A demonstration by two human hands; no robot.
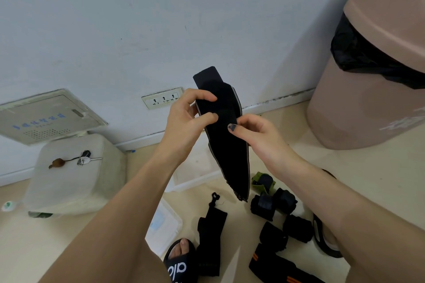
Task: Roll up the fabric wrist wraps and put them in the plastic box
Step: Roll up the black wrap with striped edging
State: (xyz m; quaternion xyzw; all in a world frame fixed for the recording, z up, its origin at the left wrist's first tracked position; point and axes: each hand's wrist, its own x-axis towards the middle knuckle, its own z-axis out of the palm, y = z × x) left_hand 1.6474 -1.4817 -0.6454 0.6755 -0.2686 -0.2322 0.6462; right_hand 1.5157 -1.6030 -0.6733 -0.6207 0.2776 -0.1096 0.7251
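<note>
I hold a black wrist wrap with grey edges up in front of the wall. My left hand grips its upper part from the left, fingers curled over the folded top. My right hand pinches its right edge. The wrap's lower end hangs loose. On the floor below lie several rolled black wraps, one green-trimmed roll, an unrolled black wrap and one with orange stripes. A clear plastic box sits on the floor behind the hanging wrap, partly hidden by my arm.
A pink bin with a black liner stands at the right. A white stool-like container with keys on it sits at the left. A clear lid lies by my slippered foot. A wall socket is behind.
</note>
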